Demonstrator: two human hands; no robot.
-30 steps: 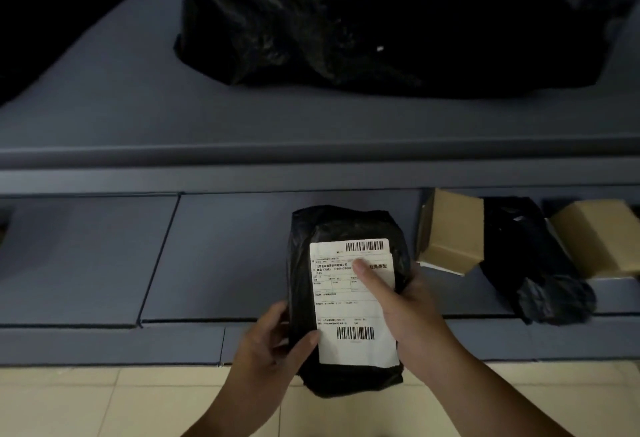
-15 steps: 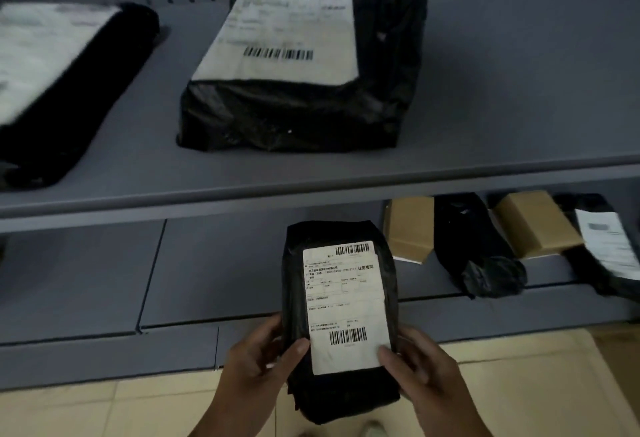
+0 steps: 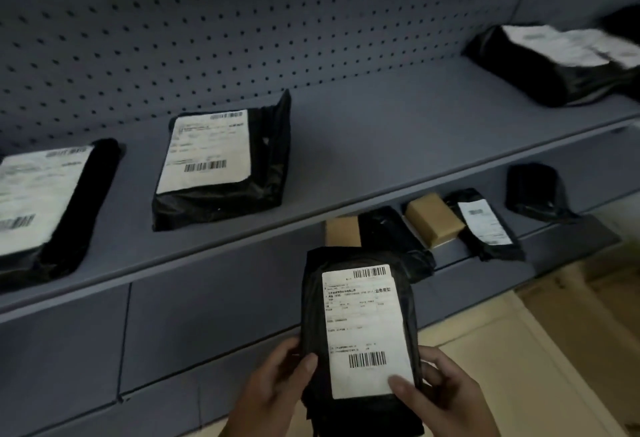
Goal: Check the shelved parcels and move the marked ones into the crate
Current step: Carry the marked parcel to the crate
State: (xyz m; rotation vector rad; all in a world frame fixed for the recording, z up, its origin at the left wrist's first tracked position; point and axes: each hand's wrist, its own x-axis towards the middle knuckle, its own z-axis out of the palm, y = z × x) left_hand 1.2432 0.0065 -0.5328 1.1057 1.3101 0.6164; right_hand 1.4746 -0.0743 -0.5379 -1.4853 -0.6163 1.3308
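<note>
I hold a small black parcel (image 3: 360, 332) upright in front of the shelves, its white barcode label facing me. My left hand (image 3: 277, 384) grips its lower left edge, thumb on the front. My right hand (image 3: 440, 391) grips its lower right edge, thumb on the label's bottom corner. On the upper shelf (image 3: 346, 159) lie three black labelled parcels: one at the left edge (image 3: 45, 208), one left of centre (image 3: 221, 163) and one at the far right (image 3: 557, 62). No crate is in view.
The lower shelf holds two brown boxes (image 3: 433, 218) (image 3: 343, 230), a black labelled bag (image 3: 485, 225) and two plain black bags (image 3: 391, 232) (image 3: 533, 190). A perforated back panel (image 3: 207, 21) rises behind the upper shelf. Beige floor tiles (image 3: 519, 350) lie at the lower right.
My view has swung upward and left, bringing the upper shelf's parcels into sight. My right forefinger left the label and that hand now grips the parcel's lower right edge.
</note>
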